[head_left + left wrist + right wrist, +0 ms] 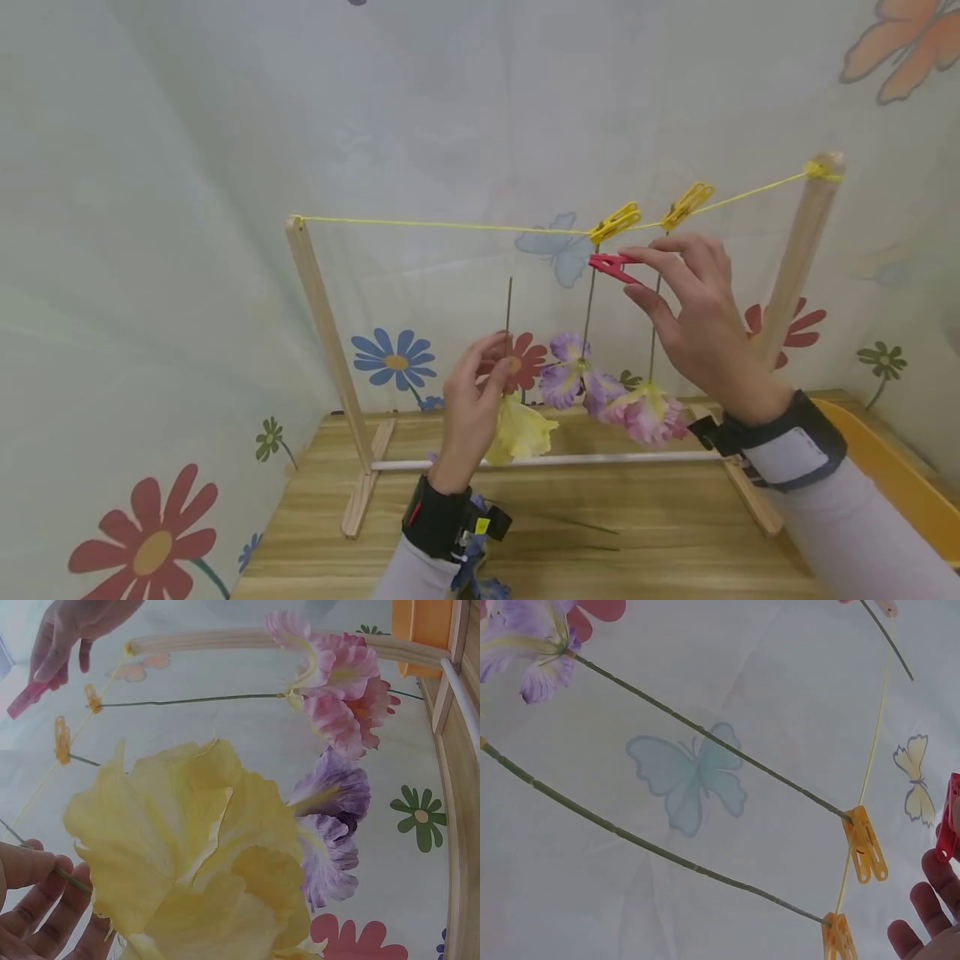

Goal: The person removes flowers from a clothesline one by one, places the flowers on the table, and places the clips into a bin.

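My left hand [474,398] pinches the thin green stem [509,308] of a yellow artificial flower [525,429], whose bloom hangs below the fingers. The stem's bare end points up, below the yellow line [450,223]. Between thumb and fingertips, my right hand [693,304] pinches a red clothespin [613,267] by its handles, just under the line. Two yellow clothespins [615,222] grip the line beside it. From them a purple flower [573,375] and a pink flower [648,414] hang bloom down by their stems.
Wooden posts [326,333] hold the line at both ends, with a white bar [555,460] joining them low down. Blue flowers [491,587] and loose green stems [577,525] lie on the wooden table [315,500]. An orange tub [885,475] stands at the right.
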Motion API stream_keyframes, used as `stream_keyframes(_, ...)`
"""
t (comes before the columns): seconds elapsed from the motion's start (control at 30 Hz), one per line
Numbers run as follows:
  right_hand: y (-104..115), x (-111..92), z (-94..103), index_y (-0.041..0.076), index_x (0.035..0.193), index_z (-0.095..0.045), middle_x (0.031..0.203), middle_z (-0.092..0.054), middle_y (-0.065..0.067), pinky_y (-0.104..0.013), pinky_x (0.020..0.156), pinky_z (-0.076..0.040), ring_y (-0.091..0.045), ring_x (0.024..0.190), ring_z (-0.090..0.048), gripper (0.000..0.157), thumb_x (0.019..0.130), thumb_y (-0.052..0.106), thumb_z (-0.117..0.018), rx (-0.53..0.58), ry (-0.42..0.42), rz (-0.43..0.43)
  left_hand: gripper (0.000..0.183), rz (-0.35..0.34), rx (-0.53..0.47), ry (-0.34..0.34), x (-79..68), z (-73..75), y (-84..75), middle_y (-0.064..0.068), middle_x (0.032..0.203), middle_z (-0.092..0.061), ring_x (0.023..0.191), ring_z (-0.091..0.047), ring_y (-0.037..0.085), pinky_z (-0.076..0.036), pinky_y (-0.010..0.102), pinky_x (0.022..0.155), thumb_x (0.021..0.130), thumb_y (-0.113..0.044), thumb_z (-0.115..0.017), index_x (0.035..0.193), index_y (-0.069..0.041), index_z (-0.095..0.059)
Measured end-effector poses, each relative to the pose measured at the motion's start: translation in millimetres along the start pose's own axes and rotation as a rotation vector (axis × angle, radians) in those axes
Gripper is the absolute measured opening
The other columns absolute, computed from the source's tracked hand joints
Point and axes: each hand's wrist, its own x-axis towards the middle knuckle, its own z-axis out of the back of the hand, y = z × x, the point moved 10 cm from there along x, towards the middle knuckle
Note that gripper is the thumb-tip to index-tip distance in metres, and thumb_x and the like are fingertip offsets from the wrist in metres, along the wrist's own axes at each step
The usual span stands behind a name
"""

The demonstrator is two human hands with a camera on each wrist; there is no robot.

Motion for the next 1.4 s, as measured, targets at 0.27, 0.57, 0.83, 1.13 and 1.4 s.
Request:
stream_keyframes(0.27,-10.4,-26.9,2.2,-0.001,0.13,-0.068,0.121,-0.057,-0.026,-0.056,0.096,-0.029,-0.047,0.117,-0.042,0.059,0.101,0.048,-0.056,0.01,-0.014,-0.071,0.031,-0.043,0.062,0.008,-9.0,-0.9,-3.7,0.014,0.11,-0.067,0.093,-0.067,0.025,-0.057,0.03,0.075,0.105,-0.008,-0.062,0.136,-0.007,-0.065)
stream_keyframes(0.57,-25.5,-55.3,6.1,-0.004,0.128,-0.069,0.119,-0.058,-0.027,-0.051,0.1,-0.03,-0.047,0.122,-0.043,0.063,0.101,0.052,-0.056,0.01,-0.051,-0.149,0.03,-0.096,0.143,0.019,-19.1,-4.6,-3.7,0.011,0.11,-0.069,0.095,-0.068,0.022,-0.058,0.034,0.076,0.105,-0.009,-0.061,0.134,-0.01,-0.068)
stream_keyframes(0.83,-48.8,-81.7,21.9,-0.005,0.126,-0.069,0.12,-0.058,-0.026,-0.022,0.087,-0.031,-0.033,0.114,-0.045,0.07,0.096,0.056,-0.054,-0.051,-0.119,-0.241,0.03,-0.138,0.198,0.063,-28.0,-10.8,-8.1,0.007,0.108,-0.067,0.099,-0.066,0.021,-0.059,0.034,0.082,0.105,-0.01,-0.06,0.134,-0.011,-0.069)
stream_keyframes(1.13,-72.9,-101.9,53.4,-0.009,0.124,-0.069,0.116,-0.061,-0.008,-0.031,0.1,-0.025,-0.012,0.12,-0.041,0.07,0.095,0.055,-0.059,-0.099,-0.215,-0.315,0.03,-0.185,0.26,0.103,-33.5,-16.8,-9.6,0.001,0.1,-0.061,0.084,-0.057,0.014,-0.048,0.028,0.07,0.105,-0.011,-0.059,0.133,-0.016,-0.071)
stream_keyframes(1.4,-90.2,-117.1,76.1,-0.011,0.129,-0.065,0.12,-0.058,0.004,-0.027,0.104,-0.024,-0.002,0.123,-0.037,0.057,0.099,0.038,-0.065,-0.141,-0.233,-0.381,0.031,-0.187,0.297,0.156,-34.1,-19.1,-11.4,-0.001,0.102,-0.06,0.079,-0.048,0.011,-0.038,0.025,0.068,0.107,-0.011,-0.057,0.132,-0.019,-0.071)
